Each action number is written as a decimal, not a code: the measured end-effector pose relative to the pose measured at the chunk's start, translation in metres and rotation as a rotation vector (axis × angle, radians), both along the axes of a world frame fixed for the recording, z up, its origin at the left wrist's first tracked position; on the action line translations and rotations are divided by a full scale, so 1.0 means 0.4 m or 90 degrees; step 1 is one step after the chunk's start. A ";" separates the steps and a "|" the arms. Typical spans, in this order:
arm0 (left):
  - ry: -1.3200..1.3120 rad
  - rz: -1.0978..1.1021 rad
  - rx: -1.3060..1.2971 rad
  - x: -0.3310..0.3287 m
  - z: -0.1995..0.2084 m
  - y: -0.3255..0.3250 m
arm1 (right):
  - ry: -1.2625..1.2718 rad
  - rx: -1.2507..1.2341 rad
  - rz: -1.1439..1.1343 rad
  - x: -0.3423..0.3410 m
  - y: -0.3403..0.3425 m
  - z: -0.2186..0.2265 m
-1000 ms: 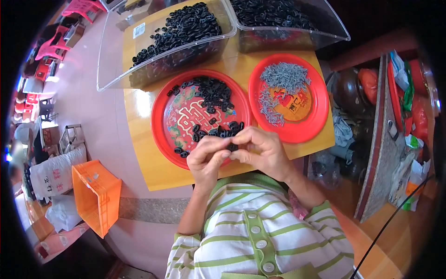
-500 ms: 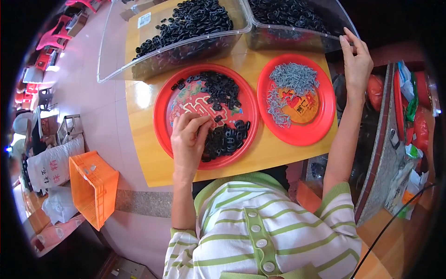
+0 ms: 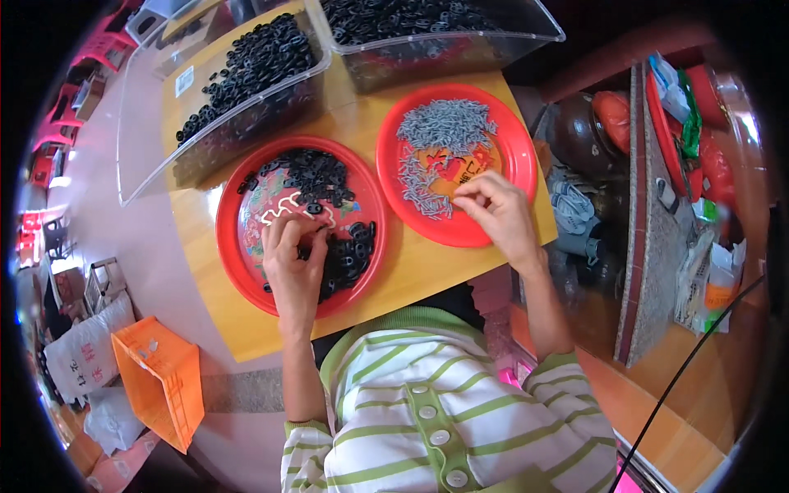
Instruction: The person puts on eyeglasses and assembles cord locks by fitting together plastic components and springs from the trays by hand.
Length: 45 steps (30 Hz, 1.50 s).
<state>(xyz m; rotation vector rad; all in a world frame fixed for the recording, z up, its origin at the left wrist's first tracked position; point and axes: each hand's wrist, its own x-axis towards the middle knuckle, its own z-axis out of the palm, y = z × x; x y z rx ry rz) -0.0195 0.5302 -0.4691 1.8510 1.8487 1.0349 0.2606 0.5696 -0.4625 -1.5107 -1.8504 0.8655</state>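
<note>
My left hand (image 3: pixel 289 261) is over the round red tray (image 3: pixel 233 283), its thumb and fingers pinched on a small black plastic piece (image 3: pixel 319 232), partly hidden. Black oval pieces with holes lie on that tray in an upper heap (image 3: pixel 316 172) and a lower heap (image 3: pixel 352 255). My right hand (image 3: pixel 503 218) is at the lower part of the red oval plate (image 3: pixel 519 156). Its thumb and forefinger are pinched together beside small grey screws (image 3: pixel 448 123); whatever is between the tips is too small to make out.
Behind the trays, two clear plastic bins hold many black pieces: a left bin (image 3: pixel 316 80) and a right bin (image 3: pixel 460 37). All stand on a yellow wooden table (image 3: pixel 215 316). An orange crate (image 3: pixel 160 382) sits at the left. A stone-topped ledge (image 3: pixel 637 246) runs along the right.
My right hand has left the right bin's rim and come down to the screw plate, its fingers now pinched. My left hand stays pinched over its tray. The whole view has shifted and turned.
</note>
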 end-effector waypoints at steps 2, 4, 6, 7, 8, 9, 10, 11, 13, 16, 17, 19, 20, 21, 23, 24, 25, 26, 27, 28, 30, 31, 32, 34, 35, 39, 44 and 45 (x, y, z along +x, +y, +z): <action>-0.123 0.000 -0.006 0.004 -0.008 -0.012 | -0.003 0.004 -0.008 0.003 -0.016 -0.008; -0.242 0.005 -0.011 0.014 -0.006 -0.027 | -0.001 0.009 -0.012 -0.001 -0.022 -0.019; -0.566 -0.004 -0.103 0.030 0.000 -0.041 | 0.053 0.053 -0.035 -0.010 -0.014 -0.031; -0.586 -0.039 -0.126 0.031 -0.002 -0.047 | 0.054 0.057 -0.037 -0.014 -0.006 -0.031; -0.584 -0.042 -0.124 0.035 0.003 -0.054 | 0.051 0.054 -0.038 -0.018 0.004 -0.030; -0.613 -0.055 -0.139 0.043 0.009 -0.063 | 0.048 0.051 -0.038 -0.020 0.014 -0.029; -0.642 -0.068 -0.155 0.052 0.016 -0.072 | 0.050 0.054 -0.039 -0.018 0.024 -0.034; -0.671 -0.081 -0.171 0.062 0.021 -0.081 | 0.033 0.097 -0.037 -0.015 0.035 -0.046; -0.693 -0.076 -0.185 0.083 0.028 -0.099 | 0.016 0.144 -0.034 -0.009 0.054 -0.053; -0.732 -0.087 -0.220 0.094 0.020 -0.115 | 0.030 0.158 0.004 -0.007 0.070 -0.055; -0.730 -0.089 -0.221 0.099 0.017 -0.120 | -0.020 0.166 0.016 -0.004 0.071 -0.057; -0.729 -0.093 -0.220 0.103 0.009 -0.127 | -0.073 0.176 0.028 -0.001 0.066 -0.044; -0.730 -0.105 -0.229 0.103 0.005 -0.130 | -0.089 0.135 0.025 0.001 0.056 -0.032; -0.732 -0.117 -0.238 0.107 0.003 -0.133 | -0.107 0.093 0.022 0.006 0.048 -0.022; -0.734 -0.117 -0.257 0.117 0.013 -0.132 | -0.106 0.125 -0.007 0.025 0.041 -0.039; -0.733 -0.115 -0.274 0.120 0.017 -0.131 | -0.102 0.159 -0.035 0.032 0.038 -0.044; -0.735 -0.117 -0.277 0.123 0.017 -0.131 | -0.104 0.157 -0.038 0.038 0.035 -0.044; -0.757 -0.115 -0.283 0.125 0.017 -0.130 | -0.084 0.148 -0.033 0.043 0.032 -0.043; -0.779 -0.110 -0.287 0.127 0.016 -0.130 | -0.063 0.138 -0.027 0.045 0.031 -0.040; -0.779 -0.110 -0.288 0.128 0.015 -0.130 | -0.064 0.137 -0.027 0.041 0.030 -0.037; -0.804 -0.111 -0.290 0.130 0.013 -0.129 | -0.032 0.113 -0.015 0.023 0.026 -0.025; -0.805 -0.113 -0.291 0.132 0.013 -0.128 | -0.033 0.113 -0.018 0.016 0.027 -0.027; -0.823 -0.117 -0.298 0.134 0.012 -0.128 | -0.035 0.099 -0.015 0.009 0.029 -0.032; -0.840 -0.118 -0.304 0.134 0.010 -0.130 | -0.035 0.085 -0.010 0.004 0.034 -0.042; -0.840 -0.128 -0.294 0.135 0.010 -0.132 | -0.071 0.114 0.002 0.003 0.037 -0.046; -0.868 -0.143 -0.282 0.137 0.010 -0.133 | -0.140 0.158 0.015 0.000 0.046 -0.055; -0.891 -0.156 -0.298 0.152 0.013 -0.111 | 0.187 -0.068 -0.035 0.016 0.029 -0.038; -0.845 -0.161 -0.286 0.156 0.008 -0.100 | 0.360 -0.211 -0.053 0.018 0.025 -0.034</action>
